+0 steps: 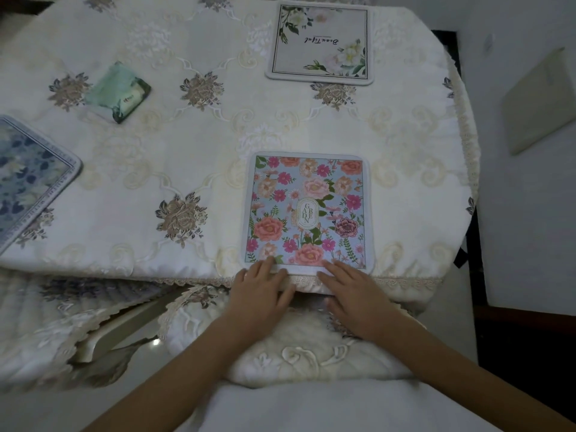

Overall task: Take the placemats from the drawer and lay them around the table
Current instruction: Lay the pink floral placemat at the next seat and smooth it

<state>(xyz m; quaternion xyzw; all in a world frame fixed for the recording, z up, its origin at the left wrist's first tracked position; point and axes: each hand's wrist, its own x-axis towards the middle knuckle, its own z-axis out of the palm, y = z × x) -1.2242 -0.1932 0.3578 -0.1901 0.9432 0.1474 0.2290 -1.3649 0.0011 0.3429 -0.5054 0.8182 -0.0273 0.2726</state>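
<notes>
Floral placemat: likely being squared on table; left hand, right hand pressing flat, fingers straight. Next, probably: let go, lay another.

One pink-flowered placemat, one white placemat with pale blossoms and one blue placemat, cut off by the left edge of the view, make three placemats in all on the single tabletop. One embroidered cream tablecloth covers it. There is one green packet. The left hand and the right hand make two hands. Below them is one cushioned chair seat. Off to the right, on the floor, lies one pale flat box.
</notes>
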